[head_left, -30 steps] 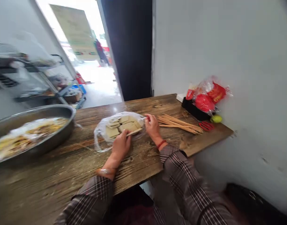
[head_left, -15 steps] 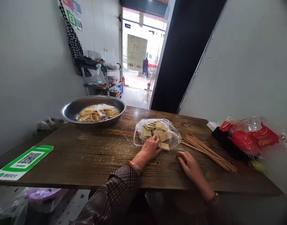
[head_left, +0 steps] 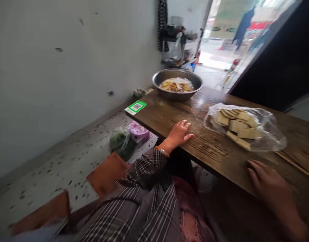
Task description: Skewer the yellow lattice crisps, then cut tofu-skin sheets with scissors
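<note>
In the head view, a clear plastic bag (head_left: 272,132) of flat tan slices (head_left: 238,127) lies on the wooden tabletop (head_left: 202,144). Left of the bag, the left hand (head_left: 179,135) rests on the wood near the edge, fingers spread and grasping nothing. Nearer the person than the bag, the right hand (head_left: 272,185) is loosely open, with nothing visible in its fingers. A metal bowl (head_left: 177,96) of food stands beyond the bag to the left, and a green card (head_left: 136,107) lies farther left. If a sleeve or finger caught the thin plastic, the bag could be dragged and its loosely piled slices might slip; a knock could spill the bowl. The right palm is hidden and that hand blurred; thin sticks (head_left: 295,164) right of the bag are cut off by the frame, and the bag's mouth is hard to make out.
</note>
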Action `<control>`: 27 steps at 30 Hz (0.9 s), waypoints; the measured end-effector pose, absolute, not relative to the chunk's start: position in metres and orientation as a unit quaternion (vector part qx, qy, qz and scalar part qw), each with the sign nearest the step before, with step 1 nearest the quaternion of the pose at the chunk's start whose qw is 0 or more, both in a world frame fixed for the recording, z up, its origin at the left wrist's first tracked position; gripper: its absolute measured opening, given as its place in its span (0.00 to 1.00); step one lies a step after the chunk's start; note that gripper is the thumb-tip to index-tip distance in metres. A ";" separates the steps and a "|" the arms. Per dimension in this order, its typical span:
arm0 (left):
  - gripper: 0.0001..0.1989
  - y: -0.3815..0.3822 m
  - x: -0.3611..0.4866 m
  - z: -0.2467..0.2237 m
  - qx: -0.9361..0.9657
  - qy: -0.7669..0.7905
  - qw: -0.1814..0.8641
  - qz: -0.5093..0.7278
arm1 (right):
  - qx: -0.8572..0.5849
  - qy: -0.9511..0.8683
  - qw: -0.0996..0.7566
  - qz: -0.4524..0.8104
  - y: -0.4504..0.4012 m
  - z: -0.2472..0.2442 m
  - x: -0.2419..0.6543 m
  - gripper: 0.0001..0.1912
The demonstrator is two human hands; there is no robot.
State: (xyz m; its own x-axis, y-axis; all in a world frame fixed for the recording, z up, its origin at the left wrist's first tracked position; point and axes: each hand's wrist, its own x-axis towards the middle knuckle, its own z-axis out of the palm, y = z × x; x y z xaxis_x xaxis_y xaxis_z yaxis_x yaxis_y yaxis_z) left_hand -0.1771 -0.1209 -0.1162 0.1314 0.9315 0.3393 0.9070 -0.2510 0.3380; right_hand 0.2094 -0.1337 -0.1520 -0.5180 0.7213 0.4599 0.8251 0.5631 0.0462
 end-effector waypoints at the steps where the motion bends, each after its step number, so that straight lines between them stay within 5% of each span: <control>1: 0.29 -0.126 -0.180 -0.120 0.740 0.622 0.017 0.257 | -0.433 -0.871 0.194 -0.126 -0.136 -0.151 0.207 0.24; 14: 0.23 -0.138 -0.174 -0.132 0.719 0.623 -0.057 0.302 | -0.193 -0.966 0.173 -0.001 -0.109 -0.140 0.076 0.26; 27: 0.16 -0.135 -0.183 -0.133 0.725 0.589 0.029 0.355 | -0.187 -0.969 0.160 -0.006 -0.085 -0.151 0.026 0.36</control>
